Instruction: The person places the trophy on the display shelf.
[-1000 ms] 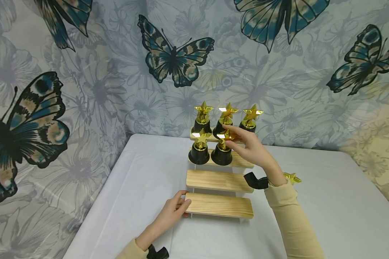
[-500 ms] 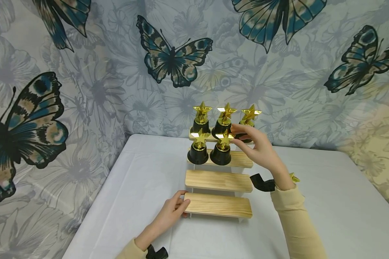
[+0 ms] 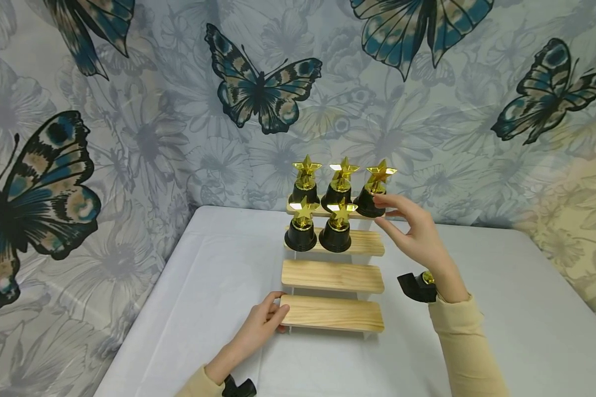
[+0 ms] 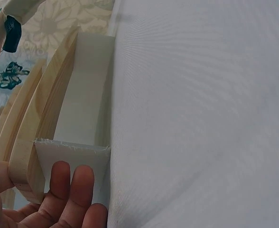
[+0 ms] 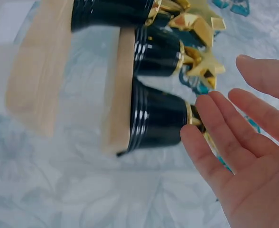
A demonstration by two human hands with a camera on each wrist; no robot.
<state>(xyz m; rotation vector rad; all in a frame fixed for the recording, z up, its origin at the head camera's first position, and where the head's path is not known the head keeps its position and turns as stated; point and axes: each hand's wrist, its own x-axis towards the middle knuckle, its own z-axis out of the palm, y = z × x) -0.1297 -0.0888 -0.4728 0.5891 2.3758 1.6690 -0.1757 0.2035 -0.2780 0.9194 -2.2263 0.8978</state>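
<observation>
A tiered wooden display stand [image 3: 333, 313] bears several star trophies with gold stars and black bases. My left hand [image 3: 258, 330] grips the left end of its lowest step, thumb on the board and fingers below, by the white side support [image 4: 75, 156]. On the second step from the top, a left trophy [image 3: 300, 236] and a right trophy [image 3: 335, 239] stand upright. My right hand [image 3: 419, 237] is spread, thumb and fingers apart, nothing between them. Its fingertips are right at the rightmost top-step trophy [image 3: 367, 203], overlapping its neck in the right wrist view.
Two more trophies, a left one [image 3: 304, 193] and a middle one [image 3: 339, 194], share the top step. Behind my right wrist, another trophy [image 3: 429, 277] is mostly hidden on the white-covered table [image 3: 218, 264]. A butterfly-patterned cloth [image 3: 258, 154] hangs behind.
My right hand has let go of the right trophy on the second step and moved right, its fingers spreading. The trophy stays upright there. My left hand keeps its grip on the stand.
</observation>
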